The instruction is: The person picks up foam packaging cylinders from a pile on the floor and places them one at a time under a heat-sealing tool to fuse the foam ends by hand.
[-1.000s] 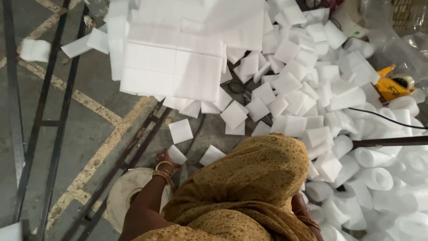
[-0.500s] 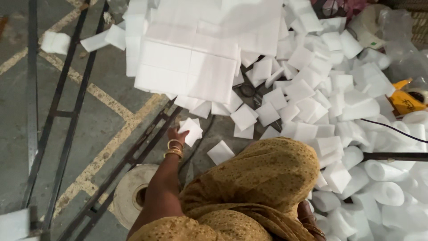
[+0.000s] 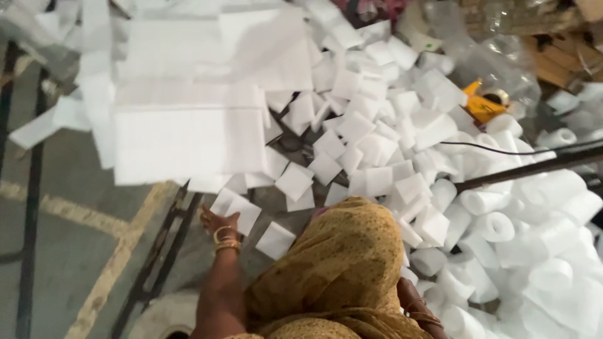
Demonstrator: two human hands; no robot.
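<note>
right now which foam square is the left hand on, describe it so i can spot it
Start at the big stack of white foam sheets at upper left and drop to its lower edge. Just below, on the grey floor beside the black metal rail, lies a white foam square under the fingers of the left hand. Unlike the heaped squares further right, it lies away from the pile, and the bangled wrist leads to it.

A big stack of white foam sheets [image 3: 188, 119] fills the upper left, with loose white foam squares [image 3: 370, 135] spilling to its right. Rolled foam pieces [image 3: 502, 220] pile up on the right. A yellow tool [image 3: 483, 105] lies near clear plastic wrap [image 3: 496, 56]. A black cable [image 3: 502, 150] and dark bar [image 3: 534, 168] cross the rolls. Yellow lines [image 3: 63, 210] mark the grey floor [image 3: 56, 263].
</note>
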